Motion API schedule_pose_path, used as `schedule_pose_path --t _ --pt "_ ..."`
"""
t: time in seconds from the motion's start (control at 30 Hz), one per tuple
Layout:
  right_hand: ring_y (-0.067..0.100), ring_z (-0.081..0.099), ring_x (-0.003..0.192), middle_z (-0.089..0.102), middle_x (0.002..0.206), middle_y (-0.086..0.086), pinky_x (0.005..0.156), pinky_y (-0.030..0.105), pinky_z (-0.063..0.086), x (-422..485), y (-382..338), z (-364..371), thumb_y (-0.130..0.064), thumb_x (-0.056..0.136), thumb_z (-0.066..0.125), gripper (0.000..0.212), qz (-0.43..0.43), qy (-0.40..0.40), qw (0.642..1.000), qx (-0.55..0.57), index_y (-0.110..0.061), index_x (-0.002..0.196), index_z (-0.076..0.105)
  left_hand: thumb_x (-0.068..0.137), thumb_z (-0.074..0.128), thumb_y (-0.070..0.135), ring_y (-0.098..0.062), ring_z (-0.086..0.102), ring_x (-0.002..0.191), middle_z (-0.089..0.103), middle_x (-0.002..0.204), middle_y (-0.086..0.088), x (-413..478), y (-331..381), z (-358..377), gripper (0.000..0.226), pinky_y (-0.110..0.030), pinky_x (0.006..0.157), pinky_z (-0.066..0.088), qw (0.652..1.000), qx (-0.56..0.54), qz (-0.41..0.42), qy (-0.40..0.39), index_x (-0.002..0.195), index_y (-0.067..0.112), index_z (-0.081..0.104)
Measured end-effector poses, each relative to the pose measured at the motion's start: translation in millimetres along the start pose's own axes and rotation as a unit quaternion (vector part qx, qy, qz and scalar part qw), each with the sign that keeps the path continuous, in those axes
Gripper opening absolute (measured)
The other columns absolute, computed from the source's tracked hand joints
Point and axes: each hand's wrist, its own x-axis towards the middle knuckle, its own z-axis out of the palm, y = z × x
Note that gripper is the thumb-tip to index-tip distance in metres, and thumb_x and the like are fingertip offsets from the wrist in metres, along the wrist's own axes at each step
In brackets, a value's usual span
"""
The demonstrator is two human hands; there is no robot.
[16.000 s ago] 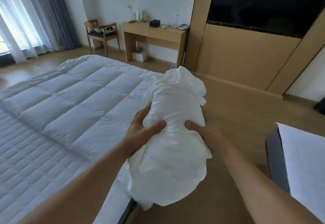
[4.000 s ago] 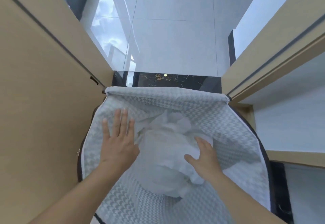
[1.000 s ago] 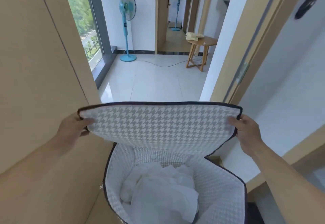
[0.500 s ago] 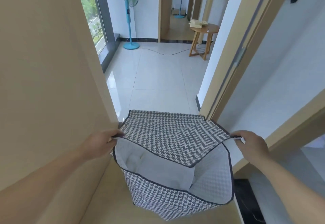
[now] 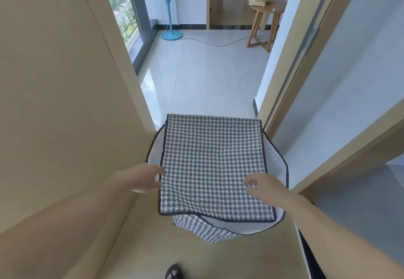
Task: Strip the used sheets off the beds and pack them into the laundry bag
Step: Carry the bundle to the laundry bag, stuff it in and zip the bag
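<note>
The houndstooth flap (image 5: 214,165) lies loose over the mouth of the laundry bag (image 5: 192,224), with gaps at both sides. Pressed unevenly, it could sag into the opening, or the soft walls could buckle and tip the bag. Both hands are apart and loosely spread, gripping nothing: the left hand (image 5: 142,178) touches the flap's left edge with its fingertips, and the right hand (image 5: 264,185) rests fingertips near its right edge. No sheets show — presumably they are under the flap.

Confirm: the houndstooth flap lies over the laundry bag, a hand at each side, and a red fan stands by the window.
The fan is blue, not red; the head view shows it. The flap does lie over the laundry bag, left hand and right hand beside it.
</note>
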Motion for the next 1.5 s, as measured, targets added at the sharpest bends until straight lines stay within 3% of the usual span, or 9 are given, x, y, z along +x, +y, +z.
schedule_pose_path --t 0.27,0.43,0.57,0.7,0.83,1.0,1.17,1.33,1.5 --pt "0.013 0.058 0.119 0.062 0.134 -0.007 0.105 0.033 0.045 68.6 -108.4 -8.4 -0.035 0.1 0.057 0.037 -0.055 -0.005 0.998 -0.006 -0.025 0.136 0.059 0.102 0.046 0.032 -0.026 0.058 0.121 0.058 0.139 -0.008 60.3 -22.2 -55.7 0.041 -0.04 0.101 0.048 0.988 -0.089 -0.011 0.128 0.139 0.016 0.055" --pt "0.011 0.066 0.095 0.069 0.114 -0.007 0.089 0.029 0.054 159.5 -185.3 0.5 -0.034 0.1 0.055 0.029 -0.018 0.046 0.997 0.053 -0.021 0.122 0.068 0.096 0.045 0.032 -0.025 0.061 0.098 0.066 0.111 -0.003 128.4 -79.3 -106.2 0.028 -0.034 0.082 0.051 0.971 -0.167 -0.06 0.159 0.11 0.017 0.064" --pt "0.014 0.068 0.078 0.072 0.09 -0.002 0.07 0.03 0.055 254.1 -235.5 19.2 -0.031 0.099 0.056 0.02 0.076 0.066 0.981 0.163 -0.019 0.102 0.072 0.097 0.049 0.028 -0.017 0.051 0.068 0.057 0.077 -0.003 208.3 -127.6 -133.5 0.025 -0.028 0.058 0.037 0.949 -0.275 -0.085 0.132 0.079 0.013 0.059" --pt "0.023 0.069 0.08 0.071 0.081 0.002 0.068 0.033 0.051 332.2 -263.1 41.0 -0.031 0.096 0.059 0.022 0.154 0.061 0.955 0.247 -0.017 0.085 0.072 0.097 0.051 0.028 -0.022 0.047 0.07 0.052 0.081 -0.005 274.1 -152.1 -135.9 0.022 -0.029 0.064 0.038 0.935 -0.339 -0.074 0.071 0.08 0.015 0.053" --pt "0.032 0.067 0.077 0.064 0.07 0.007 0.064 0.036 0.047 402.8 -277.3 63.9 -0.033 0.095 0.059 0.035 0.235 0.071 0.913 0.327 -0.015 0.065 0.059 0.095 0.052 0.031 -0.021 0.036 0.062 0.041 0.067 -0.004 336.3 -158.5 -125.9 0.034 -0.028 0.056 0.03 0.921 -0.38 -0.086 0.008 0.067 0.015 0.043" --pt "0.023 0.057 0.07 0.063 0.082 0.005 0.066 0.031 0.043 445.6 -266.8 92.2 -0.046 0.093 0.062 0.04 0.392 0.126 0.791 0.452 -0.007 0.099 0.062 0.091 0.06 0.046 -0.022 0.043 0.066 0.049 0.075 -0.006 384.9 -142.9 -106.4 0.037 -0.029 0.056 0.033 0.912 -0.4 -0.075 -0.045 0.081 0.012 0.056" --pt "0.029 0.069 0.079 0.073 0.091 0.01 0.062 0.038 0.049 464.0 -258.6 112.6 -0.073 0.066 0.069 0.071 0.434 0.171 0.689 0.554 -0.007 0.092 0.067 0.088 0.063 0.034 -0.024 0.059 0.071 0.073 0.095 -0.018 406.4 -136.3 -89.4 0.035 -0.029 0.061 0.044 0.913 -0.397 -0.088 -0.043 0.096 0.001 0.069" --pt "0.026 0.058 0.063 0.069 0.074 0.009 0.06 0.034 0.044 460.8 -256.0 97.3 -0.029 0.079 0.069 0.024 0.437 0.16 0.666 0.583 -0.007 0.074 0.063 0.091 0.063 0.021 -0.028 0.068 0.08 0.072 0.101 -0.02 408.2 -133.0 -88.8 0.026 -0.028 0.056 0.046 0.904 -0.417 -0.083 -0.052 0.101 -0.003 0.067" --pt "0.023 0.043 0.056 0.053 0.063 0.005 0.058 0.031 0.033 444.5 -254.2 107.5 -0.012 0.088 0.057 0.025 0.431 0.144 0.691 0.563 -0.007 0.064 0.052 0.095 0.058 0.019 -0.025 0.056 0.069 0.067 0.087 -0.022 417.5 -140.8 -89.6 0.021 -0.032 0.057 0.042 0.902 -0.419 -0.101 -0.019 0.086 0.001 0.061"
